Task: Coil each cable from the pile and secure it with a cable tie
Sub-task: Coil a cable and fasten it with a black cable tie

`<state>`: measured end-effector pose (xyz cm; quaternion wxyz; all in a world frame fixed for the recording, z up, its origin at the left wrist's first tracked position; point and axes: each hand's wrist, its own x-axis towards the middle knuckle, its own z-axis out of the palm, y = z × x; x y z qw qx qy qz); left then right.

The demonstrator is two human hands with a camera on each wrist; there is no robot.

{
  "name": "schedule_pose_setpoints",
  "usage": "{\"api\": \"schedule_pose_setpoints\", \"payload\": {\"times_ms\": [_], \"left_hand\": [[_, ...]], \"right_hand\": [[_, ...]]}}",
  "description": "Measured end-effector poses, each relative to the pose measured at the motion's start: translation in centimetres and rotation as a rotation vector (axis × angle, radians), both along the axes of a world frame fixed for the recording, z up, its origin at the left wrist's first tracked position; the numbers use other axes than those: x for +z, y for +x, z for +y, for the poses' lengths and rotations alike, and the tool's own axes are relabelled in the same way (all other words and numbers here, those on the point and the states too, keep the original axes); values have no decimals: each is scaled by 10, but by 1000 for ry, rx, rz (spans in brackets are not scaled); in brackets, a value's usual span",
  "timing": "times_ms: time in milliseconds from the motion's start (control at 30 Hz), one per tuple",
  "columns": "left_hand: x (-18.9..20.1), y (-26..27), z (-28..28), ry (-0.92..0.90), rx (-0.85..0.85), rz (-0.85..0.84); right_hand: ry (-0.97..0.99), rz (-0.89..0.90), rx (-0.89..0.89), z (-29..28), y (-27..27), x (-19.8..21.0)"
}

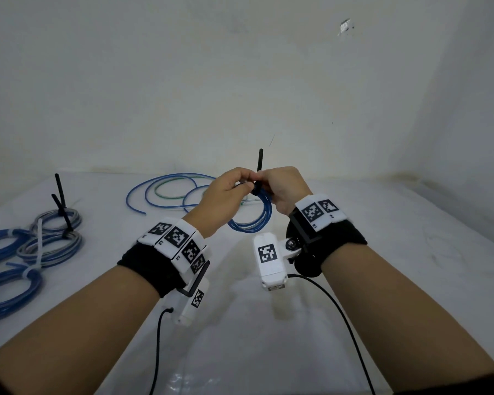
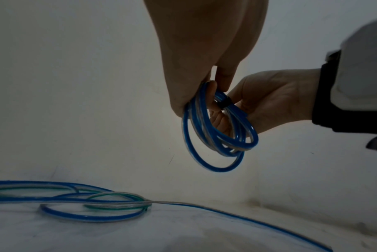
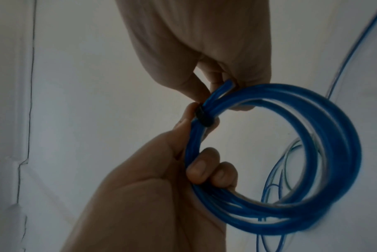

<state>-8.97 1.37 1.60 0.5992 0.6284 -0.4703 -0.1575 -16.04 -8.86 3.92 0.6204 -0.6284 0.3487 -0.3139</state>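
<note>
Blue coil [image 1: 251,220] held in the air above the desk [image 1: 382,280], between both hands. Its ring hangs downward from the grips, plane roughly upright, edge-on to the head view. A black cable tie [image 1: 259,166] is cinched round the top of the coil; its free tail stands nearly vertical, tip pointing up.

Left hand [image 1: 226,192]: fingers curled round the coil's strands just beside the tie, thumb pressed to the bundle. Right hand [image 1: 283,186]: fingers pinch at the tie's head; the grip is narrow, closed on the tie.

Beyond the coil, toward the wall [image 1: 240,81], loose blue and green cables [image 1: 166,189] lie in open loops on the desk. Well to the left of the coil, finished bundles [image 1: 40,246]: blue ones and grey-white ones, some bound with white ties, two with black ties whose tails stick up at a tilt.

Desk is white, glossy, slightly marked. Wall behind is plain off-white with a chipped patch [image 1: 345,26] high to the right of the coil; a second wall meets it at the right corner. Both wrists carry black bands with printed square markers and small white cameras with black leads trailing toward the person.
</note>
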Motion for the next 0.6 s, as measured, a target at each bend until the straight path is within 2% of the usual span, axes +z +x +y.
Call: {"api": "schedule_pose_setpoints", "payload": {"times_ms": [167,300,367,500,600], "left_hand": [[1,1,0,12,1,-25],[4,2,2,-12,30,-57],[5,1,2,-55,85,-57],[7,5,2,-147,190,42],[9,4,4,-137,177,141]], "right_hand": [[1,25,6,-2,1,-1],[-90,6,29,2,-2,2],[-207,27,29,4,-6,6],[-509,128,-87,12,-14,5],[-499,115,-19,19,-12,-2]]}}
